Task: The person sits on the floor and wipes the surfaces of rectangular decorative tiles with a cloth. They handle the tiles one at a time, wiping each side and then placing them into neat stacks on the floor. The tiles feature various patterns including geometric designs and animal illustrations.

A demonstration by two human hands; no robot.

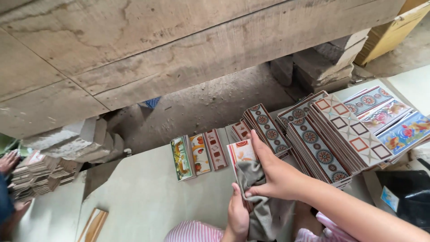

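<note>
- Here, the right hand (273, 172) presses a grey cloth (251, 177) flat against an orange-and-white tile (242, 151), fingers stretched over the tile's right edge and thumb pinching the cloth below.
- The left hand (237, 210) is curled shut around the lower end of the same tile and a fold of the cloth, just under the right hand.
- The tile stands on its lower end, tilted away from the person, above their lap; the cloth hangs down from it between the two wrists.
- Striped pink-and-white trousers (192, 232) show at the bottom edge, under the hands.
- Just left of the tile, three narrow picture tiles (199, 156) lie side by side on a pale floor tile (143, 197).
- Just right of the hands, stacks of patterned tiles (320, 143) stand on edge, tightly packed, with round blue-and-red motifs and square diamond motifs.
- Farther right, flower tiles (403, 132) in blue and red lie flat.
- A black bag (410, 192) sits at the lower right.
- Beyond the tiles lies dusty ground (210, 105) with grey stone blocks (324, 62), under broad wooden planks (134, 49).
- At the far left another stack of tiles (40, 175) sits beside someone's bare foot (8, 160).
</note>
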